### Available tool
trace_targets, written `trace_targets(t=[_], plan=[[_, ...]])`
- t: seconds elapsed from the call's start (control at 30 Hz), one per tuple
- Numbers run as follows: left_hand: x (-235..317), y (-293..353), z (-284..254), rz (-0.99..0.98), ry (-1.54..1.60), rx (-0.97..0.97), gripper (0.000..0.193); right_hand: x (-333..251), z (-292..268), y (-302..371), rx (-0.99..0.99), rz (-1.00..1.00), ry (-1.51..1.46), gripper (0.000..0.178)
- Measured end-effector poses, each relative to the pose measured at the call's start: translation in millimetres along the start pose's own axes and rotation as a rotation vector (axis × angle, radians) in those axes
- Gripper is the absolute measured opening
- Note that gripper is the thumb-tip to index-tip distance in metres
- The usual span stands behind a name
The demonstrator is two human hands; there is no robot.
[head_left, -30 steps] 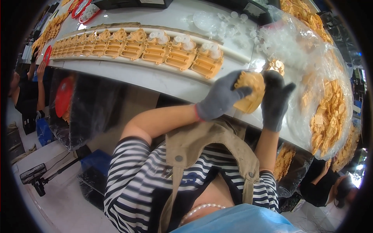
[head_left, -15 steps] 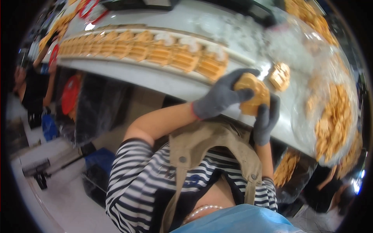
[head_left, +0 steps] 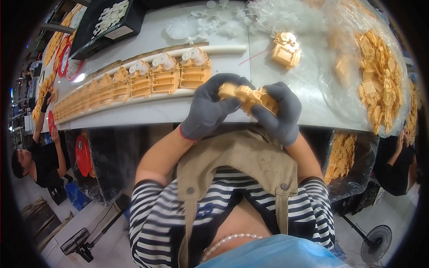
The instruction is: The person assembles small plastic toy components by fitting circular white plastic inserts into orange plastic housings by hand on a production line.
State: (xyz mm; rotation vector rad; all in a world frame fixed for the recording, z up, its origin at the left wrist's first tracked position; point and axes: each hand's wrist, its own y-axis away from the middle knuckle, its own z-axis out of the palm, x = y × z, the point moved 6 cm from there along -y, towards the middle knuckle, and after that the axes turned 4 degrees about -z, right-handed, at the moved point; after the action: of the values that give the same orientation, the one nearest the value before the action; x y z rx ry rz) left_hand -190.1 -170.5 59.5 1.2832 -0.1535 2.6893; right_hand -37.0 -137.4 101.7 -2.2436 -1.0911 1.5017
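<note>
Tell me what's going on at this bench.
A person's gloved left hand and right hand together hold an orange plastic part at the white table. A row of similar parts lies to the left, some topped with white round pieces. Another orange part lies alone beyond the hands.

I'm in a factory assembly workshop: along my white surface [head_left: 313, 96] runs a row of matching yellow plastic housings [head_left: 166, 82]; behind that row sits a black bin [head_left: 89, 48] of small white parts [head_left: 110, 18], right of the row a clear bag [head_left: 333, 89] heaped with yellow mouldings [head_left: 380, 85], left of it a co-worker [head_left: 46, 166].
</note>
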Motion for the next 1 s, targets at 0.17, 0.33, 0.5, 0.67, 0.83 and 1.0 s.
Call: trace_targets(t=[0.17, 0.33, 0.5, 0.67, 0.83, 1.0], plan=[[-5, -9, -4, 0.009, -0.006, -0.102, 0.043, -1, 0, 3, 0.01, -0.065, 0.061, 0.039], [-7, -8, 1, -0.058, -0.199, 0.025, 0.064, 28, 10, 22, 0.286, 0.364, -0.429, 0.028], [6, -5, 7, 0.062, -0.431, 0.103, 0.062, 30, 7, 6, 0.258, 0.227, -0.178, 0.029], [9, -8, 20, 0.244, -0.893, 0.025, 0.065, 15, 3, -14, 0.361, 0.202, -0.292, 0.018], [15, -10, 30, 0.37, -0.948, 0.011, 0.062, 22, 8, -19, 0.369, 0.264, -0.341, 0.05], [17, -7, 43, 0.418, -0.997, 0.057, 0.055, 30, 10, -15, 0.42, 0.321, -0.341, 0.061]])
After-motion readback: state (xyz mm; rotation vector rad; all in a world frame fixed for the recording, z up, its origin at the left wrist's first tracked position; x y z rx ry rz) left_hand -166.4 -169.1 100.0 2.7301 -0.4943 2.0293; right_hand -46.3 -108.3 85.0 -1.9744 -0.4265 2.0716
